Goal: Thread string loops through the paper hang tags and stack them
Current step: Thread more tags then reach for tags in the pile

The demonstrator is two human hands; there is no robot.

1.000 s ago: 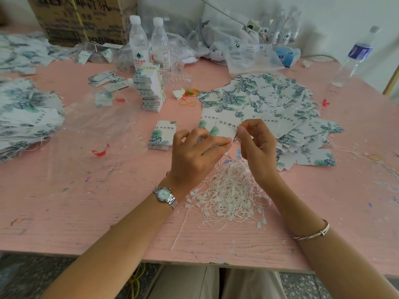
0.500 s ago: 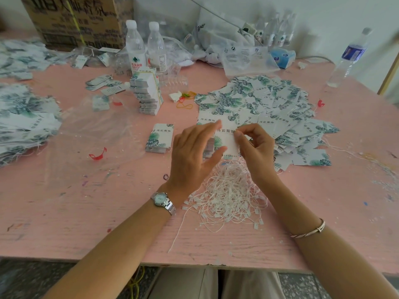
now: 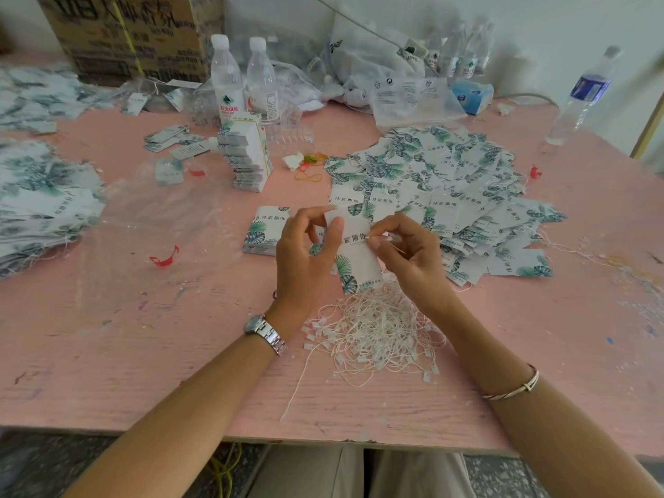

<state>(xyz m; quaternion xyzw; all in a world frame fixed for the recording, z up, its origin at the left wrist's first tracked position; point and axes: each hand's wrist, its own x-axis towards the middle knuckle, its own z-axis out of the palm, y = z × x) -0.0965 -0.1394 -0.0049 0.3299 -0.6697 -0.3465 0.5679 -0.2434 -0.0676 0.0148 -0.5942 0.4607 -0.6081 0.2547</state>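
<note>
My left hand (image 3: 305, 257) pinches the top edge of a white hang tag (image 3: 357, 262) printed with green leaves, held upright above the table. My right hand (image 3: 409, 253) grips a thin white string end at the tag's upper right, by the hole. A tangle of white string loops (image 3: 373, 328) lies on the pink table (image 3: 143, 354) just below both hands. A wide heap of loose tags (image 3: 442, 181) spreads behind my right hand. A small flat stack of tags (image 3: 266, 228) rests left of my left hand.
A tall stack of tags (image 3: 246, 154) stands at mid-left, with two water bottles (image 3: 242, 84) and a cardboard box (image 3: 136, 34) behind. Strung tags pile up at the far left (image 3: 39, 199). A clear plastic bag (image 3: 151, 224), red clips, rubber bands and another bottle (image 3: 582, 95) lie around.
The tag has swung from lying low between my hands to standing upright. My left hand shifted to pinch its top edge, and my right hand now holds a string end at the tag.
</note>
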